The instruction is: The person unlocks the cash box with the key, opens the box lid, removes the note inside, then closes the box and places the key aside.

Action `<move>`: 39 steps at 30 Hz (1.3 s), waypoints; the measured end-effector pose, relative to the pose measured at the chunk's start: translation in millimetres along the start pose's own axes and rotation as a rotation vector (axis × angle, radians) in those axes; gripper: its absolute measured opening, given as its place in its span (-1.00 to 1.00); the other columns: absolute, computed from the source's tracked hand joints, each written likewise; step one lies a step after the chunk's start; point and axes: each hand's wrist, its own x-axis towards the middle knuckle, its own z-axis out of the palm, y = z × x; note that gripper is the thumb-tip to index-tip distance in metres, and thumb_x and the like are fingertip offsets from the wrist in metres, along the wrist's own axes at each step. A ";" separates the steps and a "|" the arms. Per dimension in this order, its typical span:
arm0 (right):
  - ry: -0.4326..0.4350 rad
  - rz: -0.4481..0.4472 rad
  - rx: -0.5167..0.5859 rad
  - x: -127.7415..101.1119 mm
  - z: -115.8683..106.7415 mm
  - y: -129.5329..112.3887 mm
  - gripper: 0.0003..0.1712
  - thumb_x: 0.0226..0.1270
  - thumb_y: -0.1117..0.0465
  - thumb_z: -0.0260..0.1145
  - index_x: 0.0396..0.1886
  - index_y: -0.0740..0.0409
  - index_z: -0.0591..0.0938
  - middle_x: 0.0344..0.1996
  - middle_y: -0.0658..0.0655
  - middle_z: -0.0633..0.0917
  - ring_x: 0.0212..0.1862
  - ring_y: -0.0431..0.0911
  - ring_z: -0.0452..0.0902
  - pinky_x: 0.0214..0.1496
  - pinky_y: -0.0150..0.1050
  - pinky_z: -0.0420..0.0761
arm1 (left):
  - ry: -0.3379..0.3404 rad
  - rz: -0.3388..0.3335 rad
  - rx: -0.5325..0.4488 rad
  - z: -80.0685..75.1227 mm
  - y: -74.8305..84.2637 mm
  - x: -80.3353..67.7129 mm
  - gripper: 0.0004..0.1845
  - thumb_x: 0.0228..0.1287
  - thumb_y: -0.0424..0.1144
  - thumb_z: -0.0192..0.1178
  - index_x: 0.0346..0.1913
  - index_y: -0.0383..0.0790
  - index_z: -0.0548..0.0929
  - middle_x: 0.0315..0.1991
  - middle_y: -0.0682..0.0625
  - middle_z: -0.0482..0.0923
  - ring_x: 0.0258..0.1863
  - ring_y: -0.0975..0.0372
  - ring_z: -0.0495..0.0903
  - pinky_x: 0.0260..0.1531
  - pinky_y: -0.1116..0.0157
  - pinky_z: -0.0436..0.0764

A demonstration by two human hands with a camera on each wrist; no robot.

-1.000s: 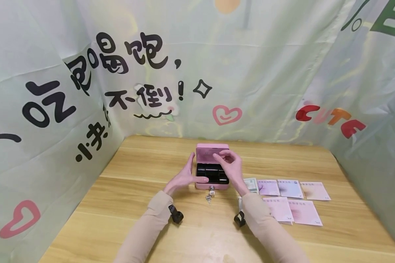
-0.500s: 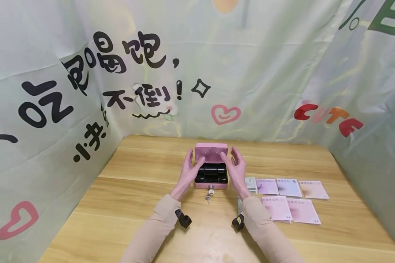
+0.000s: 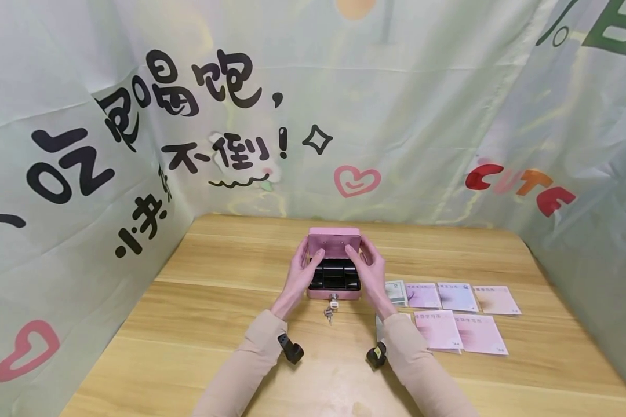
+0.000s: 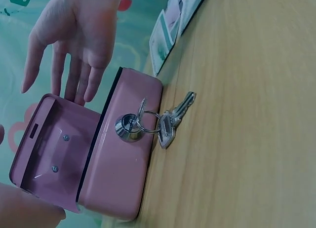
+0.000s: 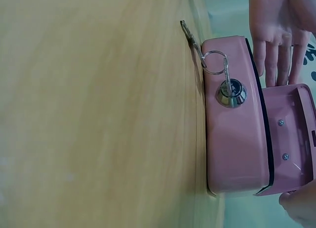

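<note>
The fingers (image 3: pixel 318 255) of the left hand (image 3: pixel 304 272) are straight and touch the open lid of the pink box (image 3: pixel 334 292). The box sits in the middle of the wooden surface (image 3: pixel 214 324). The right hand (image 3: pixel 371 272) touches the lid too, fingers straight. Paper cards (image 3: pixel 459 315) lie to the right.

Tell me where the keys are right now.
In the head view the keys hang from the lock on the front of the open pink cash box, mid-table between the two forearms, with the spare key lying on the wooden table.
</note>
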 end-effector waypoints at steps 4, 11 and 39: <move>0.025 -0.007 0.030 -3.3 -0.4 0.1 -0.26 0.39 0.25 0.34 0.49 0.32 0.30 0.47 0.36 0.38 0.55 0.12 0.24 0.69 -0.10 0.17 | 0.059 0.021 -0.033 0.0 -1.0 -0.9 -0.25 0.46 -0.15 0.17 0.54 -0.38 0.12 0.58 -0.30 0.08 0.60 -0.09 0.08 0.65 0.01 0.05; 0.079 0.015 0.094 -8.4 -0.4 -0.7 -0.38 0.39 0.28 0.33 0.39 0.34 0.43 0.37 0.39 0.49 0.42 0.07 0.43 0.42 -0.42 0.51 | 0.163 0.013 -0.091 -0.8 1.7 -6.2 -0.37 0.40 -0.19 0.25 0.41 -0.43 0.36 0.42 -0.39 0.37 0.46 -0.14 0.36 0.53 0.06 0.35; 0.182 0.139 0.002 -34.3 -14.0 5.9 -0.51 0.28 0.32 0.43 0.19 0.38 0.60 0.17 0.35 0.67 -0.18 -0.45 0.64 0.00 -0.63 0.65 | 0.219 -0.040 -0.145 -5.4 -8.2 -29.7 -0.45 0.20 -0.40 0.39 0.26 -0.47 0.54 0.23 -0.41 0.55 0.28 -0.14 0.57 0.24 0.29 0.64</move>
